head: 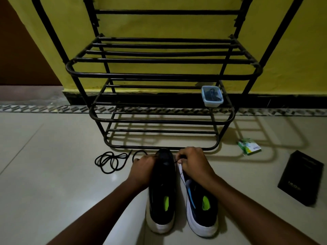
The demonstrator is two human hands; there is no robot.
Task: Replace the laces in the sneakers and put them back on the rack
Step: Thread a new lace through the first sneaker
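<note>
"On the floor [53,147], before the shoe rack [159,76]: why toes forward?"

"Front eyelets face both hands. The left hand [144,167] and right hand [192,161] each pinch the black lace [139,151] across the left sneaker [161,191]. The right sneaker [201,209] waits alongside."

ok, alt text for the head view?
Left hand and right hand pinch a black lace at the front of the left sneaker, which stands beside the right sneaker on a tiled floor. Slack lace coils to the left; a black rack stands behind, holding a container.
</note>
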